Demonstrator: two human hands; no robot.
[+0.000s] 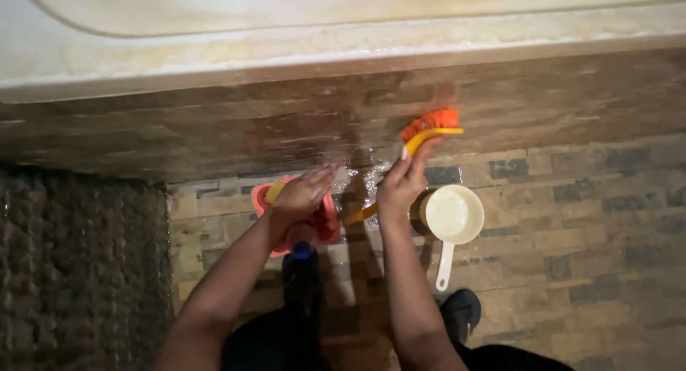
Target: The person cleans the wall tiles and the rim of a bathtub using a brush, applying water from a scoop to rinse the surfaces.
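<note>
Right now my right hand is clamped around the yellow handle of an orange-bristled scrub brush, its bristles against the wet brown tiled wall just above a cream plastic ladle; my left hand, fingers spread, hovers left of that ladle over a red plastic container.

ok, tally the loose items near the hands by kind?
Scrub brush, orange bristles, yellow handle, in right hand: 1
White long-handled scoop: 1
Red-pink plastic item under left hand: 1
Total: 3

Dim brown tiled floor meets a pale, perhaps stained, bathtub rim.
</note>
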